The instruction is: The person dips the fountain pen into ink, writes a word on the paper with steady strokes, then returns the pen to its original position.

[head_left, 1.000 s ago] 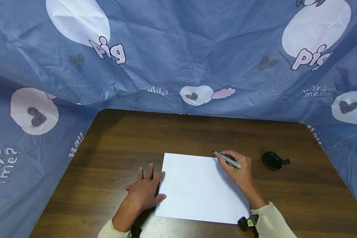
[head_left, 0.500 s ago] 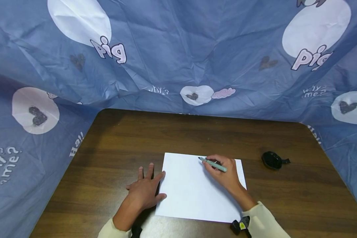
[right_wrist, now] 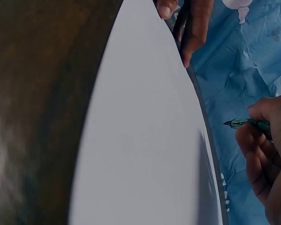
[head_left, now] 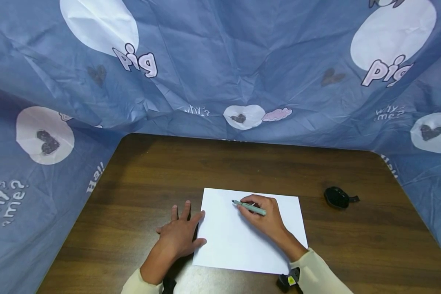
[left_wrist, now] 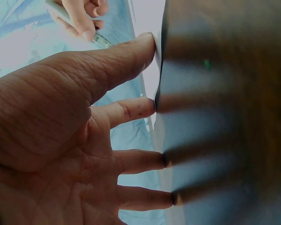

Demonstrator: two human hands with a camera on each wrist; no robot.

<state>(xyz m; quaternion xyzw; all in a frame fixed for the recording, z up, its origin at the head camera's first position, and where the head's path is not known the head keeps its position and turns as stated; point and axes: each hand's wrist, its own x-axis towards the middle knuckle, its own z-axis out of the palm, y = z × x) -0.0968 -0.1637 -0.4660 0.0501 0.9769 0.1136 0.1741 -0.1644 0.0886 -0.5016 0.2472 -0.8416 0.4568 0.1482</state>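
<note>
A blank white sheet of paper [head_left: 239,241] lies on the brown table. My left hand [head_left: 180,234] rests with spread fingers at its left edge, thumb and index fingertip on the paper. In the left wrist view the fingertips [left_wrist: 143,107] of that hand press down along the edge. My right hand [head_left: 262,216] pinches a pale green pen [head_left: 251,207] over the upper middle of the sheet, its dark tip pointing left. In the right wrist view the pen [right_wrist: 246,123] tip stands apart from the paper [right_wrist: 140,122]. No marks show on the sheet.
A small black rounded object with a short tail [head_left: 337,198] lies on the table [head_left: 220,163] to the right of the paper. A blue printed cloth [head_left: 191,61] hangs behind the table and along its sides.
My right hand has moved left with the pen, from the sheet's upper right corner to its upper middle. The left hand and the paper have stayed in place.
</note>
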